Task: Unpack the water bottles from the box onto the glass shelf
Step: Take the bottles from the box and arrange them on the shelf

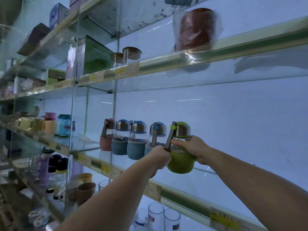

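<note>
Both hands grip the green bottle [180, 161] at the glass shelf's [206, 176] front edge: left hand [159, 157] clamped on its strap, right hand [194, 148] around its neck. Four bottles [135, 140] stand beside it. Yellow price tags [106, 167] are unreadable.

The green bottle [180, 161] has a green sleeve, a silver cap with a green top, and a grey strap. Three blue bottles [136, 147] have blue sleeves and silver caps with blue tops. The pink bottle [106, 142] has a pink sleeve and pink cap. The shelf [183, 195] edge is cream with a green stripe and yellow tags [106, 167]. The wall [233, 122] is pale blue.
</note>
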### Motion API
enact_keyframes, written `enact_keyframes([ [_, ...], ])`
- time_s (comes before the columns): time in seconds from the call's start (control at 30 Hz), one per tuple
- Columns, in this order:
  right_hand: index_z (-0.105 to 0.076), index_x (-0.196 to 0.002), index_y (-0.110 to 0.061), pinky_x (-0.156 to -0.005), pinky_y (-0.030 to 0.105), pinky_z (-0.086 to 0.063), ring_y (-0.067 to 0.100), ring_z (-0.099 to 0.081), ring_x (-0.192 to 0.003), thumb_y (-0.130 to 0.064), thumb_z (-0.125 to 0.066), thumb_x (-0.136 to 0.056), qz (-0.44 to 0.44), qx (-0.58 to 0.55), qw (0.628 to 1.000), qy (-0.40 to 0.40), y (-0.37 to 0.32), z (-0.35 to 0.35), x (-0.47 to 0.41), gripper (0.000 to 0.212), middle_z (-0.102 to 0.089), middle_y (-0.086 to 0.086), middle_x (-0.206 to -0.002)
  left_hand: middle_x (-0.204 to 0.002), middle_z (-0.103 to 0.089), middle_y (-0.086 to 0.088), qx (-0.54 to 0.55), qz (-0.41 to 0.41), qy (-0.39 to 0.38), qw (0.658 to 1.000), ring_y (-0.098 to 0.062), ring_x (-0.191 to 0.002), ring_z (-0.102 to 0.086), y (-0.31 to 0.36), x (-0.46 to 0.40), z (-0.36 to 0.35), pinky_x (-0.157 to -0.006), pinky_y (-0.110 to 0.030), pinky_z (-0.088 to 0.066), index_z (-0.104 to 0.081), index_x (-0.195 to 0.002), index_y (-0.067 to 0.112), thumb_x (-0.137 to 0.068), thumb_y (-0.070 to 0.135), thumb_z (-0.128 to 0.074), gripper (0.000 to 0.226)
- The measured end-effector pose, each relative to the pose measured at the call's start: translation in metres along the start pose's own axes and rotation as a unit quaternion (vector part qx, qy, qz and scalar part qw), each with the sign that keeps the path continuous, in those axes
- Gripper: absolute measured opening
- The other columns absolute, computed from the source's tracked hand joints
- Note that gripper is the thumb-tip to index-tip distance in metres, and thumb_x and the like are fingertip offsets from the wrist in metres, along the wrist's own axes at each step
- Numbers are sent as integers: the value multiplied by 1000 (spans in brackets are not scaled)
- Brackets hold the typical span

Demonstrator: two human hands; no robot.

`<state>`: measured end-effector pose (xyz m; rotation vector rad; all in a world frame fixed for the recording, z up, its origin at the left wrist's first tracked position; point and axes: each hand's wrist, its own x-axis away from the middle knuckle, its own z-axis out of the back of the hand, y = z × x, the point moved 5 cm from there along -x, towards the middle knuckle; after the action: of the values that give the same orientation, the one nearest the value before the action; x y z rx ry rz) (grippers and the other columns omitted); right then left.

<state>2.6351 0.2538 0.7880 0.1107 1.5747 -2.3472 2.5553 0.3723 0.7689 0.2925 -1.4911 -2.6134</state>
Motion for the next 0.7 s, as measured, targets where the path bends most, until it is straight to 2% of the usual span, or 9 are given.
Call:
enact_keyframes([
  [0.13,-57,-109,-16,-92,44,-51,28,-61,-102,-45,-82,-64,-3,7,1000,7,1,-6,-6,59,-64,9,-110,-94,-51,-7,-3,6,12,1000,-18,-92,-48,-5,-9,1,-77,-24,-43,-51,-126,6,-98,12,-39,31],
  [0.3,-56,-107,-16,-95,47,-50,30,-60,-105,-45,-82,-63,-8,4,1000,10,1,-7,-7,59,-62,10,-111,-104,-51,-9,-18,5,26,999,-18,-94,-49,-7,-18,0,-79,-24,-43,-50,-128,6,-98,11,-39,33],
  [0.47,-56,-88,-21,-96,47,-49,30,-60,-104,-39,-82,-67,-9,-17,1000,9,6,-6,-6,38,-64,11,-110,-103,-50,-9,-29,0,22,999,-18,-94,-47,-9,-24,-6,-80,-24,-43,-50,-129,5,-97,10,-39,33],
  [0.53,-53,-98,-18,-96,44,-48,30,-57,-108,-41,-80,-69,-11,1,1000,21,7,-7,-6,45,-59,10,-114,-103,-50,-9,-29,1,23,999,-18,-93,-47,-9,-26,-6,-79,-23,-43,-50,-129,5,-98,10,-39,33],
  [0.63,-46,-123,-13,-95,41,-47,29,-51,-113,-47,-78,-69,-20,25,999,41,6,-8,-4,72,-52,11,-124,-103,-50,-9,-28,2,25,999,-18,-93,-47,-10,-28,-5,-78,-23,-43,-49,-130,6,-98,12,-39,34],
  [0.7,-43,-130,-13,-96,41,-46,30,-49,-116,-49,-78,-68,-23,23,999,42,7,-8,-2,79,-49,11,-129,-102,-50,-9,-26,1,25,999,-17,-92,-47,-10,-28,-5,-76,-22,-43,-49,-130,6,-98,12,-39,33],
])
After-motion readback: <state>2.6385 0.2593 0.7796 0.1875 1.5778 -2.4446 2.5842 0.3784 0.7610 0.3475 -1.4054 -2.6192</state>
